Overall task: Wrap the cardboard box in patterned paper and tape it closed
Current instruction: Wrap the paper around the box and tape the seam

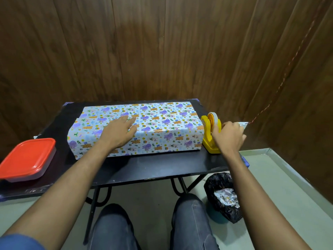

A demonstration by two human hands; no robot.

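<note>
Holding the paper down is your main job now: the box (137, 129), wrapped in patterned paper (162, 114), lies across the middle of the table (153, 166), and your left hand (119, 132) presses flat on its top with fingers straight, seemingly over the paper's overlap. Keep that palm firm so the seam cannot spring up while you fetch tape. At three o'clock from the box, just beside its end, stands the tape dispenser (211, 134); your right hand (228, 136) curls against its far side, and I judge it is drawing tape, though the strip itself is hidden. Pull a moderate length, tear cleanly, then lay it across the seam. At eight o'clock sits a tub with a red lid (27, 157), contents unseen. At five o'clock, below the table, a bin (223, 197) lined with a black bag holds crumpled paper.
</note>
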